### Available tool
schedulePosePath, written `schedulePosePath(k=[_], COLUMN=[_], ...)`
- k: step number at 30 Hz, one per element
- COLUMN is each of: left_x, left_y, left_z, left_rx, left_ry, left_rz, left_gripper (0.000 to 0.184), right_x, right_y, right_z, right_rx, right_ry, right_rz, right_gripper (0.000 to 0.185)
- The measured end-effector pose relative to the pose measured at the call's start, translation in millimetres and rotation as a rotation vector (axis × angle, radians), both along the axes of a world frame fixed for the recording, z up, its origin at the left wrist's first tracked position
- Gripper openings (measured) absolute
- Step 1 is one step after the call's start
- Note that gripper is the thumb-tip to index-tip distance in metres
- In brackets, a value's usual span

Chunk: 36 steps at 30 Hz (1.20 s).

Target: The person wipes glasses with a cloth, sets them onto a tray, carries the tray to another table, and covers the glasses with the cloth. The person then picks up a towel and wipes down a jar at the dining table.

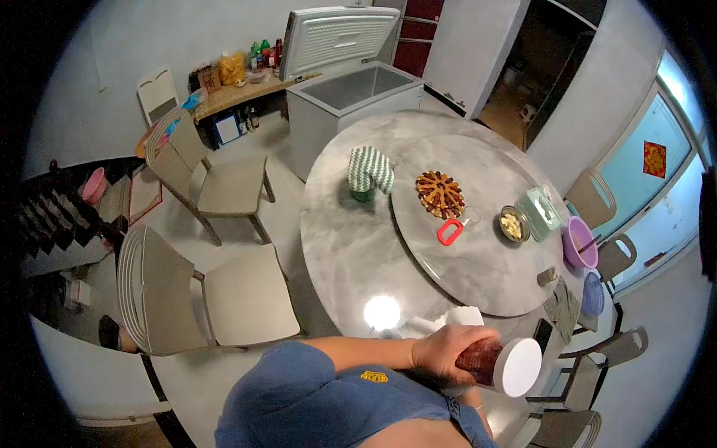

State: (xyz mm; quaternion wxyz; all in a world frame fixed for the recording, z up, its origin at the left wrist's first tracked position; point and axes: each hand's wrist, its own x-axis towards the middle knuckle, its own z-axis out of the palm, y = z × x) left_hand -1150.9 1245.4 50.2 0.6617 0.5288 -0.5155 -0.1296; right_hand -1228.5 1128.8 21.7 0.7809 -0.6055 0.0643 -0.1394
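Observation:
My left hand (448,352) is wrapped round a jar (479,360) with dark red contents and a white lid (520,367). The jar lies tilted on its side in front of my body, its lid facing right. Below it, my right hand (470,398) shows only near the wrist, and its fingers are hidden behind the jar and left hand. Crumpled white paper (457,317) lies on the table just beyond my left hand. A dark phone (544,331) rests at the table edge to the right of the jar.
The round marble table (340,246) carries a turntable (478,276) with a patterned trivet (440,195), a red-handled item (449,232), a metal bowl (515,224) and a green box (539,213). A checkered mitt (370,170) stands left. Chairs (250,302) surround it; an open chest freezer (351,93) stands behind.

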Motion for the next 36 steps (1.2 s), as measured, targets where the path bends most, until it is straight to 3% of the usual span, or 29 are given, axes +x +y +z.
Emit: schedulePosePath(k=[6,9,12,17,20,22,25,27,28,30,32,33,36], left_x=[-4,-8,-7,-14,-10,-7,-8,-9,-11,-12,-12,-12,-11], left_y=[10,10,8,19,29,32,33,29,25,23,35,39,44], left_z=[3,-6,-31,-27,-15,-13,-17,-31,-38,-50,-32,-28,-27], left_rx=[-0.051,0.034,0.045,0.081,0.132,0.313,0.232,0.318,0.269,0.223,0.488,0.490,0.491], left_ry=[0.015,-0.011,0.215,0.151,0.194,0.165,0.128,-0.044,-0.044,-0.051,0.041,0.038,0.142], left_rz=[0.008,0.133,0.201,0.314,0.274,0.141,0.145,0.142,0.135,0.121,0.037,0.035,0.113], left_gripper=[0.073,0.073,0.078,0.077,0.074,0.069,0.064,0.047,0.046,0.045,0.049,0.049,0.058], right_x=[2,2,3,3,4,4,15,23,20,20,21,23,28], right_y=[2,1,0,1,0,-1,-2,8,13,19,19,18,10], right_z=[10,17,25,41,59,75,109,137,138,137,130,127,111], right_rx=[-0.030,-0.046,-0.064,-0.094,-0.124,-0.169,-0.590,-1.301,-1.394,-1.401,-1.386,-1.385,-1.101], right_ry=[-0.011,-0.018,-0.031,-0.061,-0.086,-0.102,-0.071,-0.144,-0.097,0.018,0.104,0.104,0.049], right_rz=[-0.013,-0.015,-0.021,-0.028,-0.018,0.010,0.220,0.383,0.385,0.411,0.404,0.400,0.372], right_gripper=[0.041,0.040,0.040,0.039,0.038,0.037,0.037,0.041,0.038,0.035,0.025,0.025,0.022])
